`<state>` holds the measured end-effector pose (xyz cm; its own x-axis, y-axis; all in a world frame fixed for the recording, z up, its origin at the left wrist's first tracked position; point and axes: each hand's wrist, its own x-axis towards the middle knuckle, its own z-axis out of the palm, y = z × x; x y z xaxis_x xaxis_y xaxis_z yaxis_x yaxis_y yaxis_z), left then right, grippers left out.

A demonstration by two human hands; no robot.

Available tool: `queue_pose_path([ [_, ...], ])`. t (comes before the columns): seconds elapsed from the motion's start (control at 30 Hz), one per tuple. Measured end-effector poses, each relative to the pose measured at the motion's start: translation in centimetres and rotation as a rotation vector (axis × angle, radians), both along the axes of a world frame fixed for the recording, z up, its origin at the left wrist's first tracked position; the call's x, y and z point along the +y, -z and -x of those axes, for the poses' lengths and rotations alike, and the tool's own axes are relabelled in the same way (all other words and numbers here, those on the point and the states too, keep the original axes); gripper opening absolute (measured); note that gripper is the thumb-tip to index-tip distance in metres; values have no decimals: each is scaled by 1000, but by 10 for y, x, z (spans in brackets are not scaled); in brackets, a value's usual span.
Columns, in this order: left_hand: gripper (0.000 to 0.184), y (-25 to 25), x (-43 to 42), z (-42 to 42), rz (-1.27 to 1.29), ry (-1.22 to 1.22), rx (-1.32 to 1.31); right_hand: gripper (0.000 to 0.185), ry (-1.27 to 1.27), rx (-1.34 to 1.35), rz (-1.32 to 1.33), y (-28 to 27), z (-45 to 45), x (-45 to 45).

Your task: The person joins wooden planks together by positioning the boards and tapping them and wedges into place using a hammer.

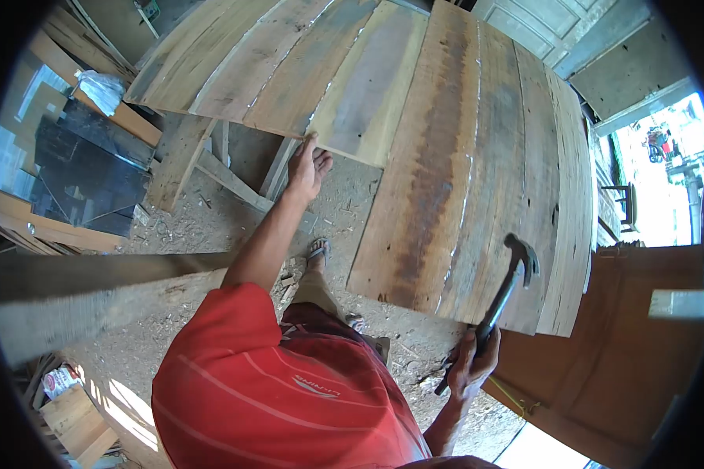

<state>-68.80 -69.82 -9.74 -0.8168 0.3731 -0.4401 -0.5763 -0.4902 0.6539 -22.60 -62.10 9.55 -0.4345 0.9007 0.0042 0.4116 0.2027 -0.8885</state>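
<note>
Boards (489,156) at one o'clock; hammer (502,301) at four, clamped in my right hand (475,363).
A stray swing could dent them; rough edges could splinter my left hand (307,172), its fingers slightly parted. The beam (109,309) at nine crowds that elbow; trestle (231,181) at ten blocks footing.

We stand before the plank panel (497,156), our left hand (309,170) at its near edge and our right hand (472,366) gripping a hammer (501,301) at its near right. A wooden support (235,181) stands beneath the panel's left part. Farther left of the panel, a plastic bag (102,90) lies by leaning sheets (90,176). A beam (117,293) runs to its near left, a door (551,22) stands behind it, and a chair (627,205) sits right of it.
</note>
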Motion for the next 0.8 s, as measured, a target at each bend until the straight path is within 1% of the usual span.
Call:
queue_pose_path([
  [0.07,48,-9,-4,-5,-8,-8,-30,54,-83,-40,101,-3,67,19],
  [0.1,47,-10,-5,-3,-15,-9,-38,56,-126,-59,114,-7,107,26],
  [0.13,47,-14,-5,-2,21,-14,-24,58,-235,-55,121,-2,142,40],
  [0.17,46,-20,-5,-3,54,-19,-11,59,-264,-89,134,0,182,50],
  [0.2,46,-25,-4,-2,87,-24,4,57,-348,-127,102,6,218,66],
  [0.23,49,-28,-5,-2,119,-17,4,53,-388,-157,10,11,256,76],
  [0.3,51,-25,-3,-2,89,-29,-20,52,-465,-169,32,12,322,93],
  [0.37,55,-17,-1,0,108,-31,5,55,-535,-84,-154,16,372,105],
  [0.43,65,-20,-1,1,138,0,64,56,-555,-12,-193,0,412,106],
  [0.47,70,-25,-2,2,151,17,95,56,-550,10,-292,-5,430,107],
  [0.53,69,-35,-2,4,163,16,84,56,-536,57,-503,-8,465,112],
  [0.57,68,-37,-2,4,163,16,78,56,-527,-10,-484,-1,477,115],
  [0.63,68,-37,-2,6,157,25,60,58,-505,-142,-445,22,497,122],
  [0.67,69,-37,-3,6,150,34,49,60,-528,-447,-332,34,508,128],
  [0.73,70,-35,-6,7,150,71,37,58,-619,-178,-744,123,514,166],
  [0.8,70,-32,-8,10,166,112,39,56,-621,-288,-519,99,518,166],
])
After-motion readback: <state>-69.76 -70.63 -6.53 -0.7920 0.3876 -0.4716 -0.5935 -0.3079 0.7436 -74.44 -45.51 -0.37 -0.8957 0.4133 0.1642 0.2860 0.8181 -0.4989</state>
